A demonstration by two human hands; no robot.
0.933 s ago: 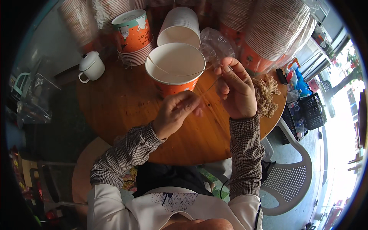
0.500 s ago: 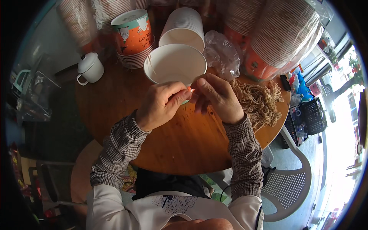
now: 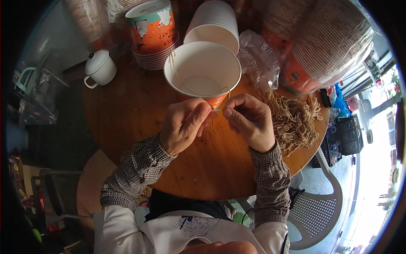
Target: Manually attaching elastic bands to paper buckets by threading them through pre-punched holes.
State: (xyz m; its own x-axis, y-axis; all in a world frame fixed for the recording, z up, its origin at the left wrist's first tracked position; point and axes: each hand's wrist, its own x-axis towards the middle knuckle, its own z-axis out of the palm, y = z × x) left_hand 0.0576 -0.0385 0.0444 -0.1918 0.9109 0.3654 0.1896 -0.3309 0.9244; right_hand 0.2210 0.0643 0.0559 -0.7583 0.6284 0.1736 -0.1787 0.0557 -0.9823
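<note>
A large paper bucket (image 3: 203,63), white inside and orange outside, stands in front of me on the round wooden table. A thin tan string (image 3: 229,92) runs over its near rim and down to my fingers. My left hand (image 3: 188,122) pinches one part of the string between thumb and forefinger. Close beside it my right hand (image 3: 251,120) pinches another part, thumb against forefinger. Both hands are just below the bucket's near side. More string (image 3: 172,59) hangs at the bucket's far left rim. A heap of tan strings (image 3: 294,120) lies right of my right hand.
Behind the bucket are a white stack of nested buckets (image 3: 213,25) on its side, upright orange printed buckets (image 3: 154,31) and a crumpled clear bag (image 3: 260,59). Wrapped bucket stacks (image 3: 332,42) stand far right. A white lidded mug (image 3: 100,67) is at left.
My hands have come down a little from the bucket's rim, and the string between them now shows. The bucket appears slightly farther right and larger in view.
</note>
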